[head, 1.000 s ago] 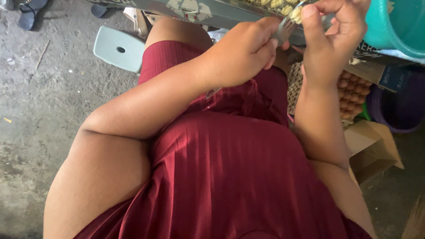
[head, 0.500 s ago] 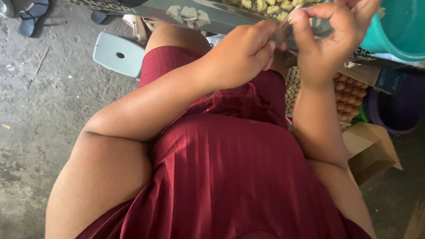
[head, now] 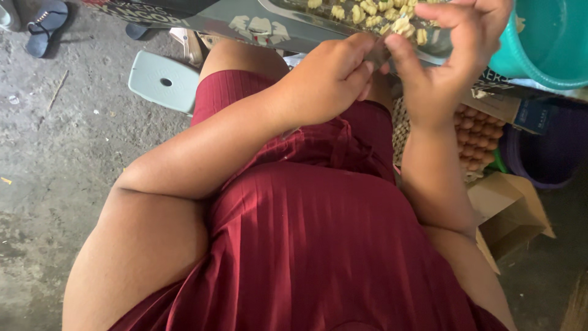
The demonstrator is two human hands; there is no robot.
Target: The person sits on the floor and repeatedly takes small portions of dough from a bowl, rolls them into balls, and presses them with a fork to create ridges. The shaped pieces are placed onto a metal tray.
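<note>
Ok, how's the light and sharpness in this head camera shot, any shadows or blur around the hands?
Head view: soft daylight, no hard glare; the tray shows a mild sheen. The forearms cast shadow on the red dress. Left hand and right hand look fairly sharp; the frame's corners darken slightly.

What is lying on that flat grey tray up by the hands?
Small pale yellow ridged pieces lie scattered on the flat grey tray. The right hand and left hand cover part; the top edge crops the rest.

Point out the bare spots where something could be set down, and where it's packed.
Bare: concrete floor left of the red skirt, below the pale stool and sandal. Crowded: the tray of yellowish pieces, where both hands meet, and the egg carton, cardboard box and teal tub at right.
</note>
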